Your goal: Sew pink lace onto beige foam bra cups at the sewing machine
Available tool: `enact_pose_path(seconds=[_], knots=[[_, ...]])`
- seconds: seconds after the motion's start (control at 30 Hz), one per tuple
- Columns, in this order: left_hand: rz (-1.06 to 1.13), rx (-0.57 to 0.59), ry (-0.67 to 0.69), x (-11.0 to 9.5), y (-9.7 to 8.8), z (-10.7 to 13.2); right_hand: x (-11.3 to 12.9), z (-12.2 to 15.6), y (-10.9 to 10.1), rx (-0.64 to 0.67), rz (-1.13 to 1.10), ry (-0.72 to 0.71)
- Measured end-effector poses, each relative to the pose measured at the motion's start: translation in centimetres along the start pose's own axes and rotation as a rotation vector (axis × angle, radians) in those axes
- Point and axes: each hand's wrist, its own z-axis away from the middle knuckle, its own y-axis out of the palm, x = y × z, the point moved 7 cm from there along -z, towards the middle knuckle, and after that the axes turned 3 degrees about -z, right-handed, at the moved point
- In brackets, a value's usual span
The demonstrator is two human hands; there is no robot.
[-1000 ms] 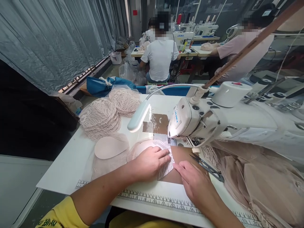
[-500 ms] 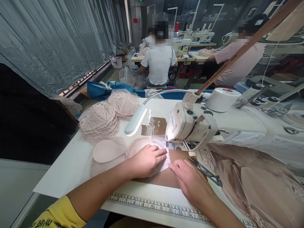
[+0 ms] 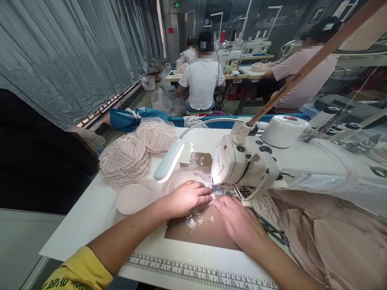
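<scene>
My left hand [image 3: 190, 198] lies over a beige lace-edged bra cup [image 3: 184, 177], its fingers flat on the cloth just left of the needle area. With thumb and forefinger, my right hand [image 3: 238, 215] pinches the near edge of the lace [image 3: 213, 196]. That lace runs under the presser foot of a white sewing machine [image 3: 231, 161]; the needle itself is hard to make out. A smooth beige cup pad [image 3: 136, 198] with sheer mesh rests left of my left wrist. Black thread snips [image 3: 270, 228] lie beside my right hand, partly hidden by it.
Stacked lace cups [image 3: 125, 159] stand at the table's back left. A lamp [image 3: 169, 161] hangs low over the work. Sheer beige fabric [image 3: 329, 229] is heaped at right. A printed ruler [image 3: 193, 272] runs along the front edge. Two people sit at machines beyond.
The lace piece has moved away from me toward the needle, baring more of the brown taped surface. Both hands stay close to the needle, and the right fingers are now nearer to it.
</scene>
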Motion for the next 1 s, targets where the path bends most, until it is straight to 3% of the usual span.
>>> enact_pose_path(seconds=[0.23, 0.43, 0.67, 1.0], knots=[[0.015, 0.018, -0.016, 1.8, 0.3, -0.4, -0.4, -0.5, 0.0, 0.006, 0.015, 0.050], [0.016, 0.000, -0.048, 2.7, 0.6, -0.5, -0.8, -0.4, -0.3, -0.078, -0.070, 0.067], [-0.002, -0.015, -0.064, 2.8, 0.7, -0.5, -0.6, -0.5, -1.6, -0.176, -0.147, 0.065], [-0.096, 0.135, -0.240, 1.9, -0.9, 0.0, -1.4, 0.0, -0.8, -0.134, -0.176, 0.112]])
